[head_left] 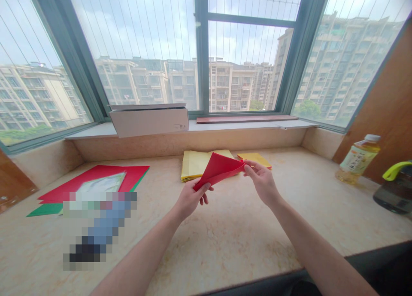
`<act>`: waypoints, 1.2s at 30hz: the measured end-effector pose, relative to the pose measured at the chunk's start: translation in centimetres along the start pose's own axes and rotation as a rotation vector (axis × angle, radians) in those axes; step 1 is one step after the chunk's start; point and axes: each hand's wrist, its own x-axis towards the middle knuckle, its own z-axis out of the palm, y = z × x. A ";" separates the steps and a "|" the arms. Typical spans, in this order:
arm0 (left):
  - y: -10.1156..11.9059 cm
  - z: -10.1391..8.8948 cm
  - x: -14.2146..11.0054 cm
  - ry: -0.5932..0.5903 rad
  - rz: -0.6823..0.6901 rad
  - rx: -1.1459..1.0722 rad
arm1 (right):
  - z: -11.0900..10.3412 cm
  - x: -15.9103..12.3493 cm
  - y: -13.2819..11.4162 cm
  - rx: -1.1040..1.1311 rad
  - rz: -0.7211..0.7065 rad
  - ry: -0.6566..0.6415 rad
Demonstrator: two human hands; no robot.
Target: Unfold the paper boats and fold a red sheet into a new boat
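Observation:
A folded piece of red paper [219, 169] is held up above the stone counter between both hands. My left hand [191, 197] grips its lower left corner, with the thumb on the near face. At its right tip, the fingers of my right hand [260, 178] pinch the narrow point. Behind the red paper lies a stack of yellow paper [193, 163], partly covered by it. A smaller yellow piece [257, 159] rests just past my right hand, with some red at its edge.
Red sheets [96, 175] and green sheets [46, 210] lie at left under a clear packet [99, 186], beside a blurred-out patch. A white box [149, 122] stands on the window ledge. At right are a drink bottle [358, 158] and a dark jug [394, 193] with a yellow-green handle.

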 end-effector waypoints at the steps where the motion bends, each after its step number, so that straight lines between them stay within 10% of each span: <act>1: 0.1 0.0 0.0 -0.006 0.008 0.006 | -0.1 0.0 0.0 0.003 0.004 -0.006; 24: 0.9 -1.0 0.1 0.207 0.145 -0.321 | 0.4 -0.6 -0.1 0.240 0.107 -0.239; 36: 0.6 -1.2 -0.1 0.039 0.047 -0.244 | 0.5 -0.4 -0.4 0.193 -0.056 -0.024</act>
